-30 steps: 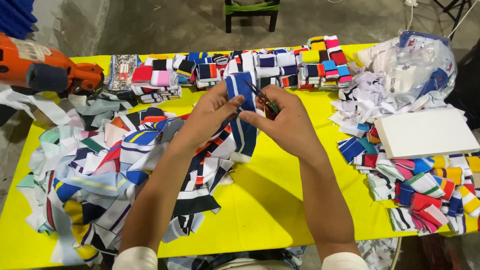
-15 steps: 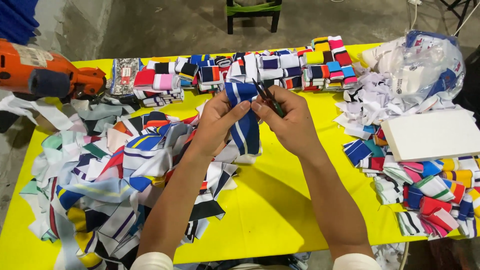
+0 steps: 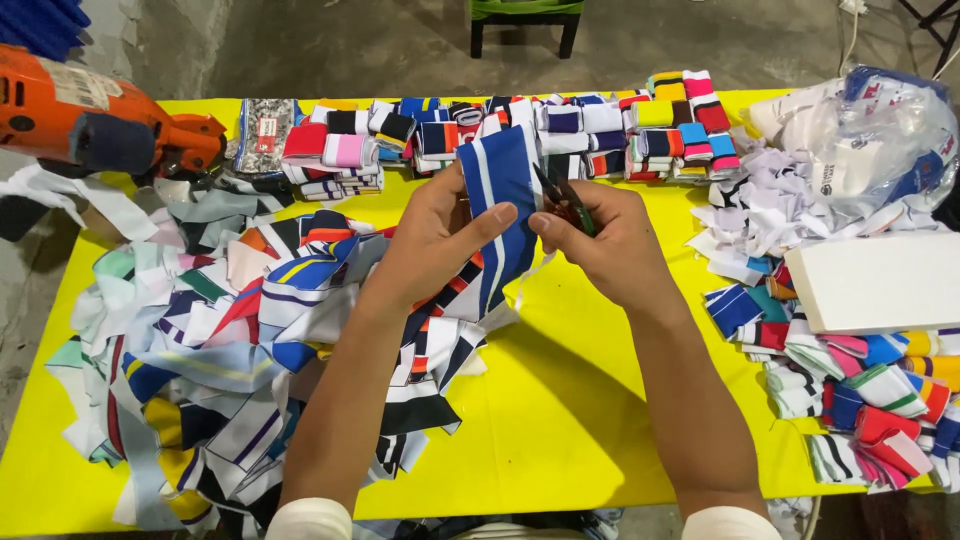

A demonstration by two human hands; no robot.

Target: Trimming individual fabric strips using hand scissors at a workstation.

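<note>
I have the left hand [image 3: 435, 240] up over the middle of the yellow counter [image 3: 570, 410], its thumb and fingers [image 3: 497, 214] pinched on a blue knit strip with white stripes [image 3: 503, 215]. The strip hangs upright from that grip, its top edge near the far row of folded pieces and its lower end trailing down onto the counter beside the scrap heap. My right hand [image 3: 610, 245] sits just beside the strip on its right edge, fingers curled tight around a small pair of thread snips [image 3: 562, 200]; the dark blades point up and left, touching or nearly touching the strip's edge, though I cannot tell whether they are cutting into it.

To the left of my forearms lies a big loose heap of striped fabric strips [image 3: 230, 350] in blue, white, black, yellow and mint, spreading to the counter's near edge. Along the far edge runs a row of folded striped knit cuffs [image 3: 520, 135], stacked in small bundles of many colours. At the far left an orange power tool [image 3: 95, 115] rests partly over the counter's corner. On the right are a crumpled clear plastic bag [image 3: 865, 130], a white flat box [image 3: 880, 280] below it, a litter of white offcuts [image 3: 745, 215] beside them, and more folded striped cuffs [image 3: 870, 400] toward the near right corner.
</note>
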